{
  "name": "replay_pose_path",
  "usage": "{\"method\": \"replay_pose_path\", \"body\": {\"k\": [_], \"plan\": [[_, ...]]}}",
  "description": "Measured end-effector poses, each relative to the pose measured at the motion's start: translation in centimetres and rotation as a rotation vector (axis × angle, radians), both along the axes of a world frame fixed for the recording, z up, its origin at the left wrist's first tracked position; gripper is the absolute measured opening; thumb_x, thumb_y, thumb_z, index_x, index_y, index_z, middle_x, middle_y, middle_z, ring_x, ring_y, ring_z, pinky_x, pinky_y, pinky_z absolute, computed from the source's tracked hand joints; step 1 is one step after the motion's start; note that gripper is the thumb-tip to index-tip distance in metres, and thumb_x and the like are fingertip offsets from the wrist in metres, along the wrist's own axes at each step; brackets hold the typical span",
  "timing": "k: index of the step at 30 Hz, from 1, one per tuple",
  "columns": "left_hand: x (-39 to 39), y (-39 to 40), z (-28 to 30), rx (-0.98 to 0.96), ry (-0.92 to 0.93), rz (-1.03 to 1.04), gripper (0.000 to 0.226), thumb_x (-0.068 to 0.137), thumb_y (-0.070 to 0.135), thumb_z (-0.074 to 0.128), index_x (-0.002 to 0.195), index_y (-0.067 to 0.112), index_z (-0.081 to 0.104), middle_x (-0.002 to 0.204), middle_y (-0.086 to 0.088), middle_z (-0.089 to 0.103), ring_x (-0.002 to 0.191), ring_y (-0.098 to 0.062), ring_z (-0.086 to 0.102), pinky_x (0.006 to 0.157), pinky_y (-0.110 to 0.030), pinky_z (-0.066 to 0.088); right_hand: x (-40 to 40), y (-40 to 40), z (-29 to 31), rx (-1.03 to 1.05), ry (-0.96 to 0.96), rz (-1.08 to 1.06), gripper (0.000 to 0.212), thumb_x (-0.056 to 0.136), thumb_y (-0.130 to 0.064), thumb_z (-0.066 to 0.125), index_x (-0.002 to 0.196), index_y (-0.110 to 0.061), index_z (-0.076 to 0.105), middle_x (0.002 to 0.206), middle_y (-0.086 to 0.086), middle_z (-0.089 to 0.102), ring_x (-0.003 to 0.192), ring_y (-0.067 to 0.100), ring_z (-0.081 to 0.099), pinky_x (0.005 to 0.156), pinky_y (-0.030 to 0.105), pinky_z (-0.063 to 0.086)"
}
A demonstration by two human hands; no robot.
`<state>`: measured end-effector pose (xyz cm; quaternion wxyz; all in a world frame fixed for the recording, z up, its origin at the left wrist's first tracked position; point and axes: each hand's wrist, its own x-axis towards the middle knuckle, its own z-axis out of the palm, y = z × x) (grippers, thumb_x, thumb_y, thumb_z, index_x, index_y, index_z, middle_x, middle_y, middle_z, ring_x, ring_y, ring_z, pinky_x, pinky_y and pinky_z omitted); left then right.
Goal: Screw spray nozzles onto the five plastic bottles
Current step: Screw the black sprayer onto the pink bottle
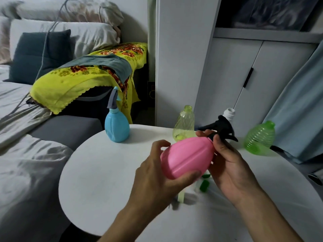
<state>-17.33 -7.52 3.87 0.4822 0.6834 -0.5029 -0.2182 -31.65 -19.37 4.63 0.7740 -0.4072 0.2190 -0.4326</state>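
Pink bottle [187, 157] is held tilted above the white table [104, 172], cradled in the curled fingers of the left hand [157, 173] so that it is kept from turning. Its black nozzle [221, 127] is pinched at the collar by the right hand [227, 161], presumably for twisting. A blue bottle [117, 127] already capped is stood aside; the yellow bottle [185, 122], white bottle [229, 115] and green bottle [259, 137] are left open-necked behind.

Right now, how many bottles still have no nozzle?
3: yellow-green bottle mid-table, white bottle behind the black nozzle, green bottle far right. None visibly hidden.
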Motion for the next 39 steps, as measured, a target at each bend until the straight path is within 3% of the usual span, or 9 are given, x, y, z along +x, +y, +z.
{"method": "replay_pose_path", "body": {"k": [5,9,12,16,19,22,25,31,39], "plan": [[2.1,-0.3,0.3,0.028,0.329,-0.206,0.089,0.041,0.061,0.087,0.118,0.053,0.043,0.12,0.018,0.054,0.099,-0.01,0.065,0.072,-0.03,0.062,0.2,0.4,0.5,-0.146,-0.099,0.091,0.034,0.078,-0.034,0.077,0.106,-0.016,0.071,0.119,0.009,0.072,0.117,0.023,0.063,0.09,0.036,0.054],[1.2,0.1,0.0,-0.08,0.096,-0.077,0.088,0.041,0.074,0.08,0.117,0.058,0.04,0.118,0.027,0.051,0.102,0.007,0.057,0.071,-0.016,0.057,0.7,1.1,0.3,-0.099,0.027,-0.072,0.025,0.084,-0.028,0.064,0.105,-0.017,0.073,0.115,0.008,0.073,0.11,0.023,0.064,0.081,0.035,0.052],[0.6,0.5,-0.3,-0.122,-0.039,0.014,0.091,0.042,0.085,0.07,0.121,0.06,0.031,0.118,0.034,0.045,0.104,0.007,0.056,0.073,-0.008,0.053,0.6,1.0,0.1,-0.05,0.039,-0.069,0.027,0.083,-0.029,0.065,0.106,-0.019,0.073,0.115,0.006,0.073,0.106,0.02,0.066,0.079,0.035,0.051],[1.1,0.5,0.2,-0.093,-0.117,-0.096,0.091,0.05,0.074,0.077,0.126,0.057,0.03,0.127,0.023,0.046,0.105,-0.001,0.058,0.076,-0.013,0.056,0.0,0.7,0.7,-0.046,-0.073,0.107,0.02,0.079,-0.025,0.076,0.096,-0.017,0.07,0.11,0.012,0.073,0.107,0.024,0.067,0.08,0.033,0.056],[0.6,0.5,0.2,-0.097,-0.29,-0.174,0.096,0.056,0.071,0.076,0.134,0.052,0.025,0.132,0.022,0.037,0.112,-0.005,0.053,0.081,-0.017,0.057,-0.2,0.9,1.0,-0.07,-0.065,0.139,0.03,0.065,-0.039,0.087,0.074,-0.018,0.067,0.104,0.012,0.075,0.109,0.029,0.067,0.083,0.038,0.057],[0.1,0.3,0.0,-0.067,-0.09,-0.22,0.098,0.049,0.07,0.081,0.129,0.061,0.026,0.126,0.031,0.042,0.108,-0.001,0.057,0.074,-0.017,0.058,-0.7,0.8,1.3,-0.102,-0.036,0.059,0.039,0.068,-0.048,0.082,0.058,-0.019,0.059,0.094,0.006,0.077,0.106,0.025,0.07,0.079,0.035,0.058],[0.1,0.0,-0.5,0.012,0.099,-0.266,0.095,0.046,0.058,0.088,0.125,0.063,0.034,0.118,0.032,0.049,0.102,-0.004,0.061,0.065,-0.025,0.061,-0.6,0.8,1.4,-0.076,-0.001,0.017,0.038,0.078,-0.041,0.073,0.053,-0.019,0.055,0.089,0.004,0.076,0.107,0.022,0.07,0.081,0.033,0.057],[-1.4,0.7,-2.0,-0.013,-0.251,-0.084,0.102,0.05,0.078,0.073,0.137,0.05,0.026,0.123,0.027,0.044,0.109,-0.002,0.05,0.089,-0.025,0.054,0.6,1.1,1.1,0.146,0.069,-0.165,0.035,0.073,-0.029,0.07,0.049,-0.016,0.047,0.065,0.004,0.067,0.085,0.019,0.07,0.086,0.038,0.051],[-1.9,0.3,-2.9,-0.049,-0.431,-0.021,0.108,0.056,0.079,0.066,0.146,0.034,0.028,0.135,0.013,0.05,0.107,-0.004,0.046,0.091,-0.019,0.041,0.7,1.0,1.0,0.158,0.171,-0.25,0.041,0.084,-0.025,0.07,0.049,-0.018,0.051,0.066,0.005,0.069,0.075,0.014,0.071,0.073,0.035,0.053]]}}
